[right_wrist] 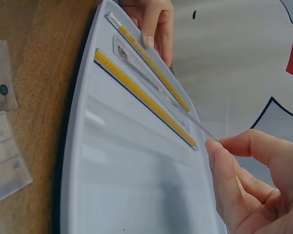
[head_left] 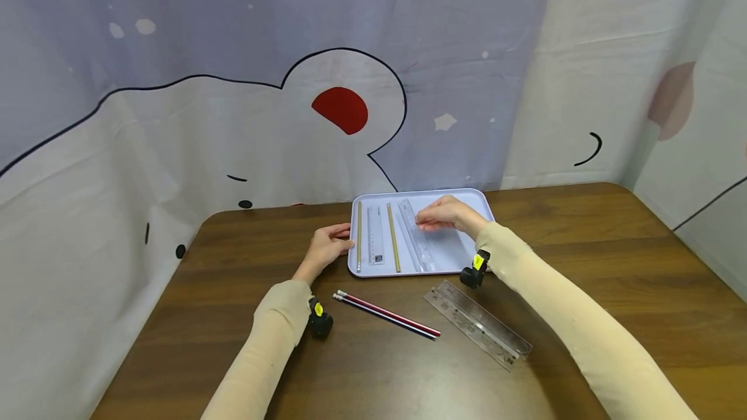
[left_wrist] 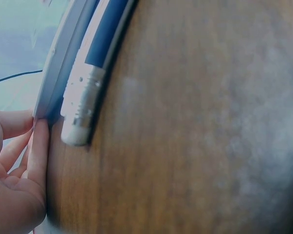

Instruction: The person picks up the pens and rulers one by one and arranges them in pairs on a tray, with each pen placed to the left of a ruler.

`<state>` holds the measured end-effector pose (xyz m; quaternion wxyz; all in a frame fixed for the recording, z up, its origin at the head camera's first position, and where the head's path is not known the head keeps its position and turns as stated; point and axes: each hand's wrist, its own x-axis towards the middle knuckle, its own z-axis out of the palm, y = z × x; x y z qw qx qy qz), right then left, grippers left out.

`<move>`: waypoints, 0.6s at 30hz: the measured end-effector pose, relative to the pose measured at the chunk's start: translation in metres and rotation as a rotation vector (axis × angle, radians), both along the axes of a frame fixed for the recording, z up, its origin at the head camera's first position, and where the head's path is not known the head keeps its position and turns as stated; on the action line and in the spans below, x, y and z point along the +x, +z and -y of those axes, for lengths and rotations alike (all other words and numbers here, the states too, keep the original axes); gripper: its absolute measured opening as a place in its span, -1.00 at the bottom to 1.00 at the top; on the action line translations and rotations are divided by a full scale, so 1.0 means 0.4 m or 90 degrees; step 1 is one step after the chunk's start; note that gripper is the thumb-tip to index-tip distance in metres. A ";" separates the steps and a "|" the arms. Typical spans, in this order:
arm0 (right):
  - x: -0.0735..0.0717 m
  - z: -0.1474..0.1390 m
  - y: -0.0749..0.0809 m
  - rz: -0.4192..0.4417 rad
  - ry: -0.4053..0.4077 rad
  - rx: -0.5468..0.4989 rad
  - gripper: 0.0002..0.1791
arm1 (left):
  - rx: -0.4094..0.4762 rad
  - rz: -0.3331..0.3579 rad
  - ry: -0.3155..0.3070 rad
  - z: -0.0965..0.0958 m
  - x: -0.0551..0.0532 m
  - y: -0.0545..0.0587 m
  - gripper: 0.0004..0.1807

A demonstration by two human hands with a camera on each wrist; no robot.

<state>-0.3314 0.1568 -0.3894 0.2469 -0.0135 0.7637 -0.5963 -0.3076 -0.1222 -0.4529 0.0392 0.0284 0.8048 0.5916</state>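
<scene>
My right hand (head_left: 448, 214) pinches the upper end of a clear plastic ruler (head_left: 415, 236) over the pale tray (head_left: 455, 253). In the right wrist view this ruler (right_wrist: 203, 128) shows nearly edge-on, running from thumb and fingertip. My left hand (head_left: 324, 249) grips the tray's left rim, thumb at the top of it and fingers against its outer side in the left wrist view. Left of the held ruler, the tray bears a yellow pencil (head_left: 393, 237), a clear ruler with a small printed square (head_left: 375, 236), and another yellow pencil (head_left: 358, 237).
In front of the tray, a red-striped pencil (head_left: 397, 318) and a dark blue one (head_left: 382, 317) lie side by side on the wooden table (head_left: 233, 336). To their right lie clear rulers (head_left: 475, 324), overlapping. A printed curtain (head_left: 198, 141) hangs behind the table.
</scene>
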 end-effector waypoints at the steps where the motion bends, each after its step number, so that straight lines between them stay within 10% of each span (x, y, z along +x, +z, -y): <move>1: -0.002 0.001 0.000 0.000 -0.002 0.003 -0.88 | 0.001 0.001 -0.001 0.000 0.000 0.000 -0.48; 18: -0.022 0.008 -0.008 0.033 -0.046 -0.008 -0.64 | 0.001 0.012 0.001 -0.014 0.000 0.007 -0.49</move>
